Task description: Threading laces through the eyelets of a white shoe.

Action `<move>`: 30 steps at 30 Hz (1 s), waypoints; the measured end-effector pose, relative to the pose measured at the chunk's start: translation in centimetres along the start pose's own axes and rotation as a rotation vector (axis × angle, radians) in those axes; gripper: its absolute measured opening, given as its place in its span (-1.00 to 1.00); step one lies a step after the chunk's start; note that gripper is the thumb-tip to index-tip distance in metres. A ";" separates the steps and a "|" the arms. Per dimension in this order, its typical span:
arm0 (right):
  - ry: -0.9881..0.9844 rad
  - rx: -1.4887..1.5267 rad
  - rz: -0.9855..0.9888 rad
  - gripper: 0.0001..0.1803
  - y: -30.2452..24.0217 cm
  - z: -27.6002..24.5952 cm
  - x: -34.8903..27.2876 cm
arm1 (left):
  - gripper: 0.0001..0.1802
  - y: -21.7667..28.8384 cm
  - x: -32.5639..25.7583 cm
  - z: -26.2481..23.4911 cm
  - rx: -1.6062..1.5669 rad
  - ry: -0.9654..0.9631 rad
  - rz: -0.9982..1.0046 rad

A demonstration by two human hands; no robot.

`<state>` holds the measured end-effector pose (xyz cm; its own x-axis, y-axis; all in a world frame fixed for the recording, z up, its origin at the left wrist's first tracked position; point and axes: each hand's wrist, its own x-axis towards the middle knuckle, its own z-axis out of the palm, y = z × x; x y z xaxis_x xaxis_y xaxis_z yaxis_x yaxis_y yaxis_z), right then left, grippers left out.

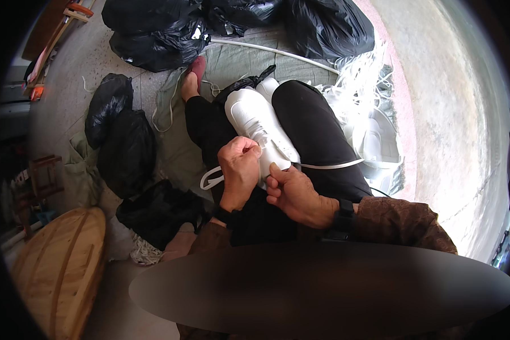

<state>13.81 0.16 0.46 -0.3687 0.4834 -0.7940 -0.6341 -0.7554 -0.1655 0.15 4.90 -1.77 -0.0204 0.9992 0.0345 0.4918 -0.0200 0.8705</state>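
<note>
A white lace-up sneaker (254,116) lies across my lap between my thighs, its toe pointing away from me. My left hand (239,170) is closed in a pinch at the lacing on the left side, gripping the white shoelace (211,180), which loops out beside the wrist. With thumb on top and fingers curled below, my right hand (300,195) holds the sneaker near its tongue and opening. Another stretch of lace runs from the shoe over my right thigh. Behind the sneaker, a second white shoe (267,86) is partly hidden.
Black plastic bags (330,28) stand along the far side, with more bags (126,150) at the left. A heap of white laces (354,85) and white shoes (372,141) lie at the right. A white rod (275,52) crosses the green sheet (173,141). A wooden board (59,266) is at lower left.
</note>
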 end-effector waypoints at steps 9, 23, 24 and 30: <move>0.025 -0.018 0.008 -0.85 -0.2 -0.5 0.2 | -0.91 1.6 -0.9 1.2 -0.033 0.121 -0.105; -0.084 -1.554 -1.120 -0.84 -7.5 0.5 -2.9 | -0.42 2.5 -0.6 -0.4 -0.937 0.085 -0.760; -0.037 -1.682 -1.284 -0.77 -8.1 0.5 -1.3 | -0.43 2.7 -0.6 -0.5 -0.947 0.083 -0.780; -0.208 -2.042 -1.492 -0.86 -10.8 0.6 3.6 | -0.47 3.3 -0.1 -0.6 -0.648 0.004 -0.654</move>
<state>18.89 10.37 -0.28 -0.6140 0.7367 0.2833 0.5978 0.6685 -0.4425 1.20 4.75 1.39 -0.1265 0.8184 -0.5605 -0.2022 0.5320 0.8223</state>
